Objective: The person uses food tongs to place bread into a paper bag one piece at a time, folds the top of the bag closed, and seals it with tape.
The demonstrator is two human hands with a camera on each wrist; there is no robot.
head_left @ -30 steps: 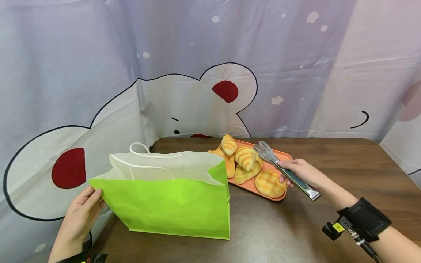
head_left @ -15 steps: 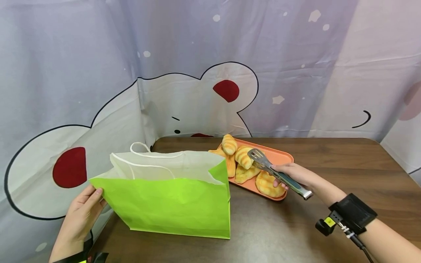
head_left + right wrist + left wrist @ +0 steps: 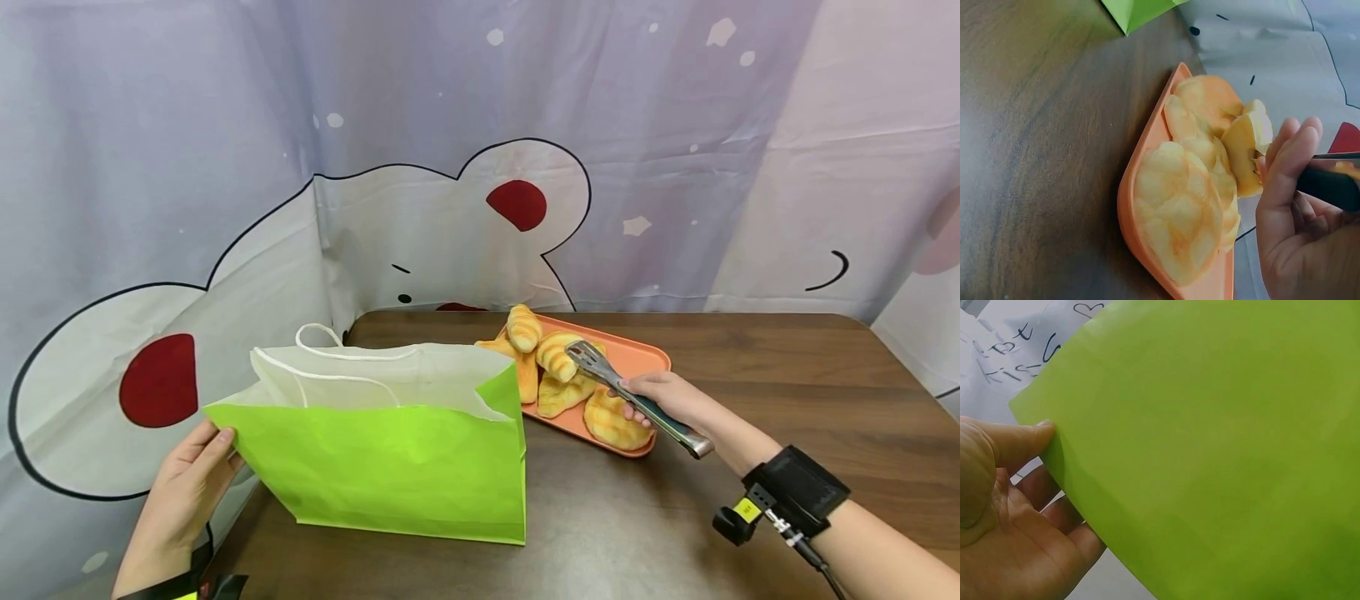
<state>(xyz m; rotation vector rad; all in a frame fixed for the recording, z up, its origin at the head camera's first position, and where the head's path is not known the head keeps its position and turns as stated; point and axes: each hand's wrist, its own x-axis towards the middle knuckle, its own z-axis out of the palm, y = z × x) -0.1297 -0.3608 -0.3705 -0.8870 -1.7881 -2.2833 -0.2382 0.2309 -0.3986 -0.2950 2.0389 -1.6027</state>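
Observation:
My left hand (image 3: 187,483) pinches the upper left corner of a green paper bag (image 3: 390,471), thumb in front and fingers behind. The bag stands with its mouth spread, white inside, with white cord handles (image 3: 330,379). My right hand (image 3: 667,396) grips metal tongs (image 3: 600,367) with dark green handles. The head of the tongs lies across a striped bread roll (image 3: 553,354) on the orange tray (image 3: 637,358). In the right wrist view, the hand (image 3: 1297,206) and tongs handle (image 3: 1329,186) are at the right, and the tong tips are hidden.
Around the roll lie a round scored bun (image 3: 615,421), a flat pastry (image 3: 558,396), a long bread (image 3: 527,375) and a small striped roll (image 3: 523,327). The bag covers the tray's left end. A patterned curtain (image 3: 675,167) hangs behind the wooden table (image 3: 787,375).
My right hand has moved left and slightly down, bringing the head of the tongs onto the striped roll. My left hand and the bag have stayed in place.

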